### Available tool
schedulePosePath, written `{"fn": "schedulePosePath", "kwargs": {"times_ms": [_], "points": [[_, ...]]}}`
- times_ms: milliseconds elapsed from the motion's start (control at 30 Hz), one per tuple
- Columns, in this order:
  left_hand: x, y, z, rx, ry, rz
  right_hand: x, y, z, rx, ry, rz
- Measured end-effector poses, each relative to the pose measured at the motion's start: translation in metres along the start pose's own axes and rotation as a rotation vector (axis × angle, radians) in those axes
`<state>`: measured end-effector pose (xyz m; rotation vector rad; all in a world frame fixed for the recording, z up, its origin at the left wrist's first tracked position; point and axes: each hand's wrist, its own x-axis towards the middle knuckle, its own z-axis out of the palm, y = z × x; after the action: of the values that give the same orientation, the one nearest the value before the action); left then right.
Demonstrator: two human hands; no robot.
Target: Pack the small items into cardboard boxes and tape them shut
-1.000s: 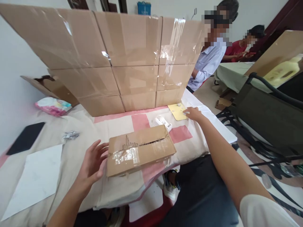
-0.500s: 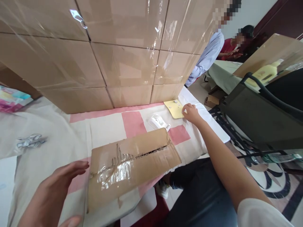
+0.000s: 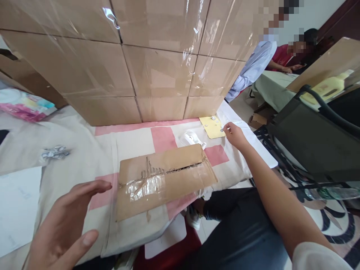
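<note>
My right hand point(image 3: 234, 135) reaches to the far right of the table and pinches a small silvery piece at the edge of a yellow card point(image 3: 211, 126) that carries a few more small metal bits. My left hand point(image 3: 66, 227) hovers open, fingers apart, just left of a flat taped cardboard box point(image 3: 164, 178) lying on the pink and cream cloth. A white device point(image 3: 192, 138) lies between the box and the yellow card.
A wall of taped cardboard boxes point(image 3: 146, 63) stands across the back of the table. A crumpled foil wrapper point(image 3: 54, 152), a white sheet point(image 3: 17, 208) and a pink packet point(image 3: 25, 107) lie at left. Two other people point(image 3: 261, 67) sit beyond; a dark chair point(image 3: 312, 131) stands right.
The view has moved closer and lower. My left hand has drawn back from the flat box's left edge. My right hand stays at the yellow card, its fingers now pinched on a small piece.
</note>
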<state>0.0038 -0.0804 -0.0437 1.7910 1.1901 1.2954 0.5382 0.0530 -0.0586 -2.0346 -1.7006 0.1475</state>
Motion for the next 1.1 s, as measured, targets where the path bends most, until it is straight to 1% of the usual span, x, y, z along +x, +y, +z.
{"fn": "schedulePosePath", "kwargs": {"times_ms": [67,100,167,200,267,333,367,400,433,500,600,700,800,867,933,1033,1100], "points": [[0.001,0.015,0.003,-0.059,-0.032,0.055,-0.012,-0.02,-0.004,0.17,-0.009,-0.009],[0.002,0.02,0.005,-0.067,-0.044,0.104,-0.019,-0.034,-0.007,0.287,-0.009,-0.029],[0.004,0.029,0.01,-0.035,-0.064,0.22,-0.039,-0.066,-0.014,0.518,0.007,-0.099],[0.004,0.033,0.014,-0.018,-0.077,0.277,-0.051,-0.083,-0.018,0.584,0.016,-0.143],[0.002,0.04,0.023,-0.003,-0.089,0.372,-0.077,-0.118,-0.028,0.646,0.028,-0.229],[-0.004,0.05,0.033,-0.007,-0.067,0.388,-0.104,-0.15,-0.036,0.658,0.005,-0.34],[-0.007,0.056,0.038,-0.009,-0.042,0.361,-0.118,-0.164,-0.039,0.652,0.003,-0.408],[-0.012,0.063,0.043,-0.005,-0.016,0.305,-0.131,-0.177,-0.041,0.643,0.004,-0.482],[-0.016,0.071,0.047,0.001,0.01,0.234,-0.144,-0.189,-0.043,0.628,0.006,-0.558],[-0.022,0.085,0.052,-0.016,0.025,0.072,-0.166,-0.209,-0.043,0.588,0.001,-0.721],[-0.027,0.096,0.052,-0.129,-0.044,-0.124,-0.19,-0.236,-0.04,0.519,-0.025,-0.908],[-0.029,0.093,0.044,-0.178,-0.115,-0.25,-0.2,-0.257,-0.035,0.481,-0.019,-1.002],[-0.031,0.083,0.034,-0.233,-0.167,-0.282,-0.201,-0.271,-0.027,0.483,-0.048,-1.04],[-0.033,0.077,0.027,-0.277,-0.19,-0.276,-0.2,-0.276,-0.021,0.501,-0.115,-1.025],[-0.036,0.073,0.021,-0.297,-0.198,-0.293,-0.2,-0.279,-0.013,0.535,-0.198,-0.982],[-0.041,0.07,0.016,-0.338,-0.209,-0.356,-0.202,-0.282,-0.002,0.583,-0.328,-0.891],[-0.044,0.068,0.015,-0.4,-0.215,-0.415,-0.203,-0.284,0.002,0.602,-0.36,-0.844]]}}
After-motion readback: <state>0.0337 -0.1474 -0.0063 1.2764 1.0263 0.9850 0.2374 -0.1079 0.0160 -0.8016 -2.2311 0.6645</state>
